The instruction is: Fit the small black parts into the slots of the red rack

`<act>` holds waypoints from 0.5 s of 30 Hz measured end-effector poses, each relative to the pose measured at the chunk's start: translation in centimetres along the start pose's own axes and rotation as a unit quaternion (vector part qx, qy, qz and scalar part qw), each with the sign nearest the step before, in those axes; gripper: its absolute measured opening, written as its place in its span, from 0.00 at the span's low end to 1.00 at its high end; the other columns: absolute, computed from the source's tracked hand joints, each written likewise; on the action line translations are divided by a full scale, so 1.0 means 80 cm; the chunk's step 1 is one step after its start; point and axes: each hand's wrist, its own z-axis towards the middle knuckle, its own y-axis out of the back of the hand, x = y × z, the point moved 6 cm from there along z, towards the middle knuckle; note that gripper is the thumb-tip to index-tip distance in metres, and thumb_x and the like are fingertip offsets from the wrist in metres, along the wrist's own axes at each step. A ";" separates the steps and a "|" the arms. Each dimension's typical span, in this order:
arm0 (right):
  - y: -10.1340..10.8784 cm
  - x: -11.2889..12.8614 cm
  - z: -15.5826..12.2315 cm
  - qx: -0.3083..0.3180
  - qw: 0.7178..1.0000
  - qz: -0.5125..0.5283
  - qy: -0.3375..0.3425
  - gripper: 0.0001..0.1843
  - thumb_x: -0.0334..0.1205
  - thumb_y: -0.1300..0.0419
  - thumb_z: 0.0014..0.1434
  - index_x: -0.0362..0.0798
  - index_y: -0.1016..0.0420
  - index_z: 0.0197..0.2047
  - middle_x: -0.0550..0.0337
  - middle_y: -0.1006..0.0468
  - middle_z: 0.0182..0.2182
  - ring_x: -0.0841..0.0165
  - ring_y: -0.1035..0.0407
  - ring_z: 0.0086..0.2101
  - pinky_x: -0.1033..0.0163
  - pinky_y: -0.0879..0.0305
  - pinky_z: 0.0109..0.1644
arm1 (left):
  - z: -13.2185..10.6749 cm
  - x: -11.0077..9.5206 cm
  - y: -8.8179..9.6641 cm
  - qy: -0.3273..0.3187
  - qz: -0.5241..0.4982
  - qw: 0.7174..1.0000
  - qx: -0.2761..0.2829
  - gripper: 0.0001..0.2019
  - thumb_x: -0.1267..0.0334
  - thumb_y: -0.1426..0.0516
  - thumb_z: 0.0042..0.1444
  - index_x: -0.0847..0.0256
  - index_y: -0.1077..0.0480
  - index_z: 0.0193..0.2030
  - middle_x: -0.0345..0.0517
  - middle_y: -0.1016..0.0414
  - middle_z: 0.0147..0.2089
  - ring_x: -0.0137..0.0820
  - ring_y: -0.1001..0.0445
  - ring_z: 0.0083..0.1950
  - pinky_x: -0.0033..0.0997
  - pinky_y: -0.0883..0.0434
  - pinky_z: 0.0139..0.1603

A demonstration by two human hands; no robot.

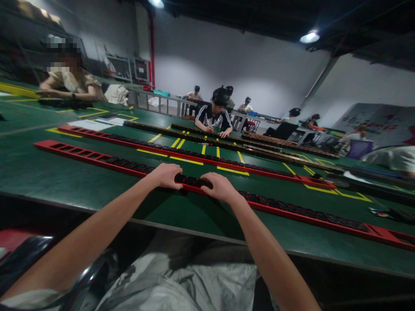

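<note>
A long red strip (pixel 192 188) with a row of black inserts (pixel 192 179) lies across the near part of the green table. Its left end shows several open slots. My left hand (pixel 167 176) is closed on the strip left of the middle, thumb on the near edge and fingers over the far side. Just to its right, my right hand (pixel 218 185) holds the same strip in a similar way. A short stretch of black inserts shows between the two hands. The fingertips on the far side are partly hidden.
A second red strip (pixel 319 183) lies behind, roughly parallel. Farther back are dark long bars (pixel 259 149), white papers (pixel 92 124) and yellow tape marks on the green table (pixel 81 181). A co-worker (pixel 214 112) leans over the far side; another person (pixel 73 82) sits at left.
</note>
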 end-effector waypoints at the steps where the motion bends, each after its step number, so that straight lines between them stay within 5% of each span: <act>1: 0.001 -0.001 0.000 -0.002 1.000 0.002 0.000 0.19 0.42 0.40 0.61 0.47 0.27 0.54 0.51 0.23 0.48 0.60 0.29 0.47 0.57 0.35 0.52 | -0.002 0.003 0.000 -0.001 0.003 1.000 -0.002 0.23 0.42 0.43 0.48 0.58 0.29 0.42 0.49 0.24 0.44 0.42 0.25 0.44 0.35 0.33 0.38; 15: -0.012 0.022 0.003 0.018 0.999 -0.025 0.037 0.23 0.41 0.40 0.62 0.48 0.32 0.59 0.50 0.25 0.51 0.60 0.30 0.49 0.56 0.36 0.53 | 0.003 -0.037 0.005 -0.079 -0.003 0.996 -0.031 0.19 0.48 0.43 0.53 0.59 0.30 0.45 0.49 0.24 0.43 0.41 0.26 0.45 0.36 0.33 0.40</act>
